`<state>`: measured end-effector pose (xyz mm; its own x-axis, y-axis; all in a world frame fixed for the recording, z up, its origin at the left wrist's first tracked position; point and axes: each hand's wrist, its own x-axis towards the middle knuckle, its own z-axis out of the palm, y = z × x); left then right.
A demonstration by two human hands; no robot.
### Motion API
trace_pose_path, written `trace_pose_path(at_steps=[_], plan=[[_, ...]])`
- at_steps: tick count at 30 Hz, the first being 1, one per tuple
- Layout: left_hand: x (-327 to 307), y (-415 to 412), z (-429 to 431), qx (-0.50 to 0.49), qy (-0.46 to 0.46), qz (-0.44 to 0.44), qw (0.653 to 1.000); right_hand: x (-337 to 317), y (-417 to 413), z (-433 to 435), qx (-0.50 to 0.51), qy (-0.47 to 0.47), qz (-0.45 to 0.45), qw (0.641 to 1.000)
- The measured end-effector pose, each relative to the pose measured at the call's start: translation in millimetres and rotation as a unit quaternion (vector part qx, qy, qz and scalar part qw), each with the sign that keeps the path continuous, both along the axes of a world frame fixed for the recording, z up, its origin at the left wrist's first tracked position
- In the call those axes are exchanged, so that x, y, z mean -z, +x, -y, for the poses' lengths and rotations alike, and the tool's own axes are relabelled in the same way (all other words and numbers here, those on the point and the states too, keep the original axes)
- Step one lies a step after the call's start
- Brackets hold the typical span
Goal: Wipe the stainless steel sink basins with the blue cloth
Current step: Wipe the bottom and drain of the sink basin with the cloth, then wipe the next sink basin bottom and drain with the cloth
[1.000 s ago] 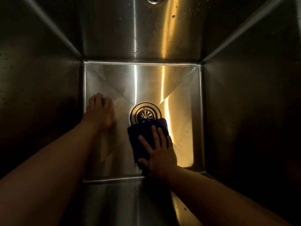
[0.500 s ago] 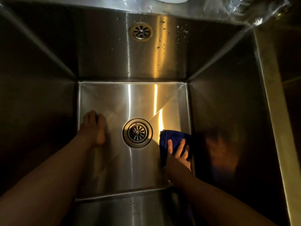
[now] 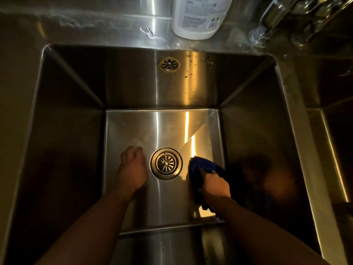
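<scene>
- what shows of the person is two arms and two hands (head cam, so that figures)
- left hand [image 3: 131, 169] is bare; you can read the back of it and the knuckles, but the fingertips get lost in the gloom
- right hand [image 3: 214, 183] is bare too; the back of the hand shows, most of the fingers are hidden
- left forearm [image 3: 91, 226] is uncovered from the wrist right to the frame edge, broad and smooth-looking
- right forearm [image 3: 267, 232] same deal, uncovered all the way to the edge, narrowing at the wrist
- light is dim and the picture a bit soft, so nails or small marks can't be made out
</scene>
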<state>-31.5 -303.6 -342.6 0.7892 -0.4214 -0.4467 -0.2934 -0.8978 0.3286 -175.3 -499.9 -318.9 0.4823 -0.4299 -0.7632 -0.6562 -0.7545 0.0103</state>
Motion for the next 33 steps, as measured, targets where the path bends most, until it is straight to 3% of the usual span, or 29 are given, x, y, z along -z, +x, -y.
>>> trace_pose_path(at_steps=[6, 14, 17, 20, 25, 30, 33], plan=[[-27.9, -20.1, 16.5, -0.045, 0.017, -0.12, 0.992, -31.3, 2.1, -9.5, 0.057, 0.05, 0.069, 0.995], [-48.6, -43.2, 12.4, -0.054, 0.028, -0.125, 0.99, -62.2, -7.1, -19.3, 0.052, 0.072, 0.113, 0.99], [-50.4, -45.5, 16.9, -0.102, -0.025, -0.172, 0.98, -75.4, -4.2, -23.2, 0.059, 0.1, 0.141, 0.983], [-66.3, -48.2, 29.9, -0.209, -0.146, -0.251, 0.934, -89.1, 4.0, -31.7, 0.071, 0.135, 0.184, 0.971], [-90.4, -47.5, 47.3, -0.286, -0.29, -0.383, 0.829, -105.2, 19.5, -50.2, 0.07, 0.194, 0.274, 0.939], [-102.7, -44.0, 43.1, -0.367, -0.323, -0.417, 0.766, -105.8, 22.8, -55.1, 0.074, 0.216, 0.298, 0.927], [-105.3, -43.3, 40.5, -0.397, -0.319, -0.422, 0.75, -101.0, 18.7, -53.0, 0.104, 0.252, 0.291, 0.917]])
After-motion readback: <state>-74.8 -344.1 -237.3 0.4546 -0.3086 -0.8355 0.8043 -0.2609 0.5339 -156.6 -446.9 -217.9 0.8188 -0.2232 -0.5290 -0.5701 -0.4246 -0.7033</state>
